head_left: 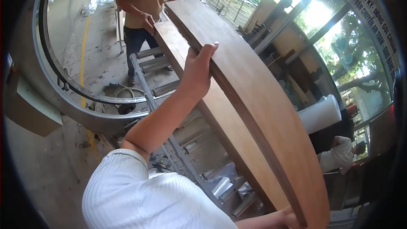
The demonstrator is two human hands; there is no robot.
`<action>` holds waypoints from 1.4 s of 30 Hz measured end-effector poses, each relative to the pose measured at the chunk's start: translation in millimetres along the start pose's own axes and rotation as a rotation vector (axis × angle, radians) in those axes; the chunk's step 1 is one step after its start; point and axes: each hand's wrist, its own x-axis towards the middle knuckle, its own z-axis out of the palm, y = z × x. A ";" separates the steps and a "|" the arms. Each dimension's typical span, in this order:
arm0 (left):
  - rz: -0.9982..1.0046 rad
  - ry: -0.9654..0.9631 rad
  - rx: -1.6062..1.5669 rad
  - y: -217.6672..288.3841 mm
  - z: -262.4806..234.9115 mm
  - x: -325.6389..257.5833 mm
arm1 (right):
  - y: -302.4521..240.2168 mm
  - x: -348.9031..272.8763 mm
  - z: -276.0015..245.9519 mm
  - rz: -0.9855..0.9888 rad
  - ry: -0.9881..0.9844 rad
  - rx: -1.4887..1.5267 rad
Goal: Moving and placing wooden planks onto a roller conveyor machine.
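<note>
A long brown wooden panel (254, 80) slants from the upper middle down to the lower right, its broad face tilted up. My left hand (199, 72) grips its left edge, thumb on top, the other fingers mostly hidden. At the near end, my right hand (290, 218) holds the same panel's lower edge; its fingers are partly hidden and cut by the frame. Just below and left of it lies a second, paler wooden panel (229, 121), with a gap between the two. A co-worker's hand (148, 23) touches the far end of this paler panel.
The co-worker (148, 0) stands at the far end. Under the panels runs a metal roller conveyor (154, 63). A large metal ring (91, 121) stands at left. At right are a thick white roll (321, 113) and another person (339, 154).
</note>
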 end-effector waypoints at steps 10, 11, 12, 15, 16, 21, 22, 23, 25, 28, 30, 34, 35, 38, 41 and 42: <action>-0.418 -0.397 -0.862 -85.9 -21.0 67.1 | 28.3 -29.8 -46.9 0.406 0.263 -0.162; -0.237 -0.628 -0.856 -122.8 -78.0 107.8 | 38.8 -45.2 -46.5 0.542 0.215 -0.110; -0.345 -0.413 -0.831 -134.0 -86.4 103.8 | 29.4 -48.6 -42.6 0.663 0.206 -0.158; -0.489 0.050 -0.795 -78.8 -58.7 63.6 | 27.4 -65.7 -31.6 0.748 0.327 -0.083; -0.424 0.047 -0.706 -83.6 -64.1 64.0 | 32.2 -66.2 -28.1 0.699 0.435 0.039; -0.413 0.014 -0.461 -69.6 -62.7 84.7 | 52.2 16.4 -210.1 0.627 -0.515 0.552; -0.406 0.014 -0.456 -74.2 -71.4 97.4 | 62.1 -2.3 -212.9 0.381 -0.353 -0.063; -0.357 0.062 -0.321 -84.4 -86.2 116.8 | 75.3 -23.6 -203.4 0.119 -0.166 -0.651; -0.320 0.106 -0.179 -89.1 -107.1 142.6 | 73.4 -55.1 -195.4 0.185 -0.139 -0.675; -0.258 0.217 0.307 -74.9 -131.3 183.8 | 71.1 -86.0 -155.5 0.615 0.149 -0.346; -0.312 0.380 0.551 -84.2 -139.4 211.3 | 77.7 -95.6 -148.8 0.640 0.161 -0.407; -0.236 0.459 0.595 -100.6 -200.6 264.1 | 109.0 -124.5 -144.7 0.796 0.232 -0.444; -0.237 0.468 0.643 -104.7 -206.8 265.5 | 111.4 -125.6 -138.3 0.852 0.263 -0.485; -0.279 0.476 0.722 -109.2 -219.2 275.4 | 119.7 -137.6 -133.0 0.943 0.298 -0.530; -0.312 0.465 0.871 -106.1 -218.0 286.2 | 129.9 -135.8 -151.1 1.066 0.310 -0.609; -0.301 0.463 0.992 -100.9 -219.7 293.9 | 133.7 -145.6 -138.0 1.057 0.320 -0.639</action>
